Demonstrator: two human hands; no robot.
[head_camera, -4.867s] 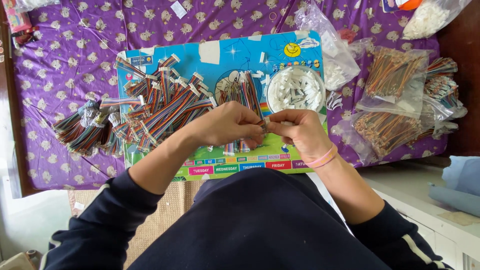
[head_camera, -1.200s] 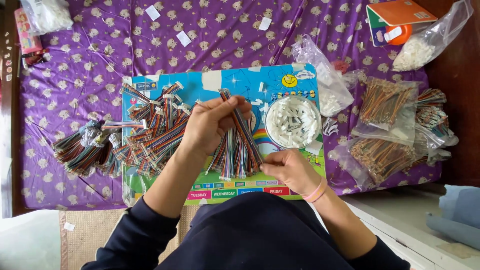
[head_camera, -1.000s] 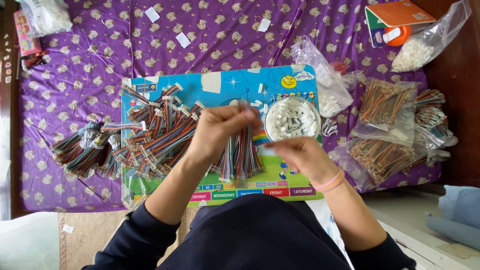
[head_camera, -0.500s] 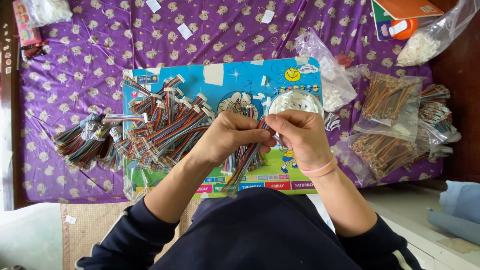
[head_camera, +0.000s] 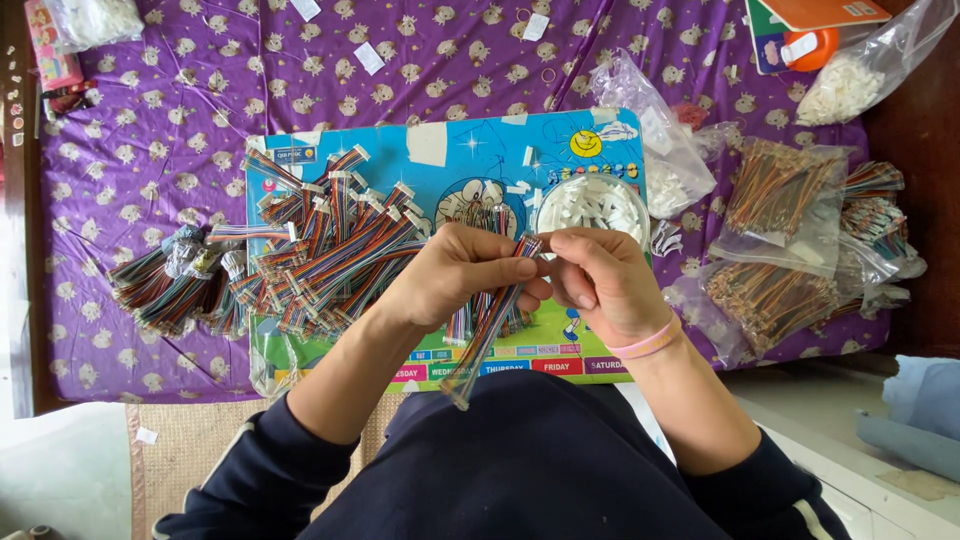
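Note:
My left hand (head_camera: 455, 272) pinches the upper end of a multicoloured ribbon cable (head_camera: 487, 325) that hangs down toward my lap. My right hand (head_camera: 600, 280) meets it at the cable's top end, fingers closed on the tip; whether a white connector is between them is hidden. Both hands hover over a blue picture board (head_camera: 480, 160). A round clear dish of small white connectors (head_camera: 592, 205) sits just above my right hand. A heap of finished ribbon cables with white ends (head_camera: 330, 250) lies left of my left hand.
Bundled cables (head_camera: 170, 285) lie on the purple cloth at left. Plastic bags of cables (head_camera: 790, 240) sit at right, a bag of white parts (head_camera: 850, 85) at top right, another (head_camera: 95, 18) at top left. A dark wooden edge (head_camera: 920, 150) borders the right.
My left hand reached up to the cable pile, lifted one ribbon cable and drew it back to centre. My right hand rose from the board's lower edge to meet the cable's top end.

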